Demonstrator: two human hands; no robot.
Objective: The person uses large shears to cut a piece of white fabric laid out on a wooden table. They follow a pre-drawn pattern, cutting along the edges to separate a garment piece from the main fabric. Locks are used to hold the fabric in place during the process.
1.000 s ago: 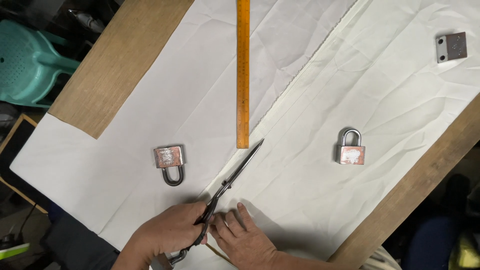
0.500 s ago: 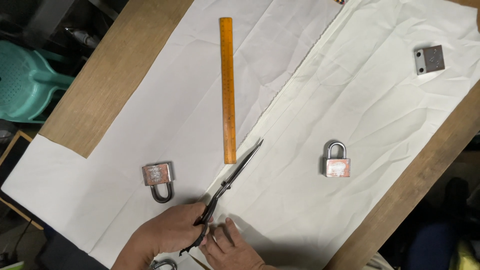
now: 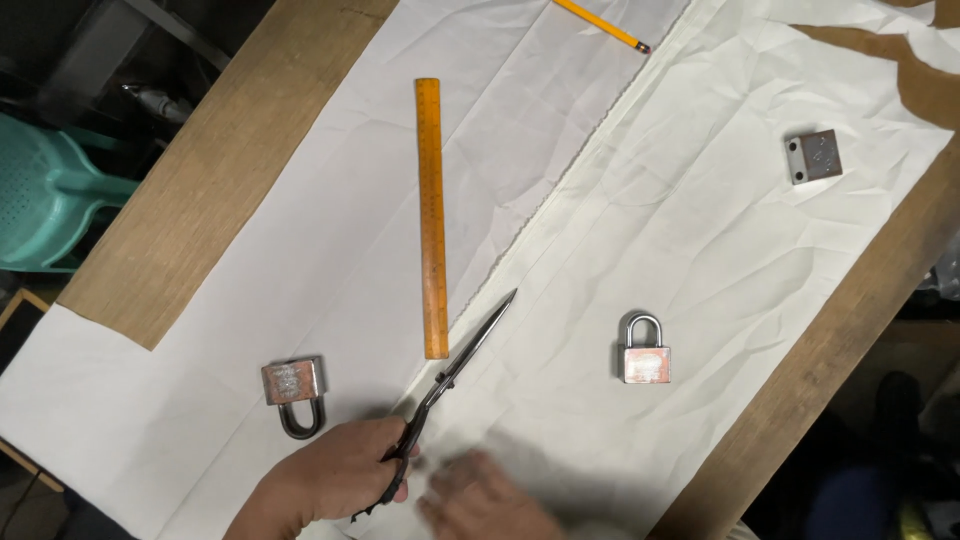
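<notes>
1. I am watching the left hand (image 3: 325, 480) gripping the handles of the scissors (image 3: 455, 370); the fingers are wrapped closed around them.
2. I am seeing the scissors lying on the white cloth (image 3: 700, 260), the long axis running from the left hand up and to the right, the tip pointing along the cloth's cut edge.
3. I am noting the blades looking nearly closed, the tip lying just beside the lower end of the ruler (image 3: 431, 215).
4. I am seeing the right hand (image 3: 480, 500) blurred, lying flat on the cloth just right of the handles, holding nothing that I can tell.
5. I am logging one padlock (image 3: 294, 392) left of the scissors, another padlock (image 3: 644, 349) to the right, a metal block (image 3: 813, 156) and a pencil (image 3: 603, 24) far off on the tabletop (image 3: 200, 190).
</notes>
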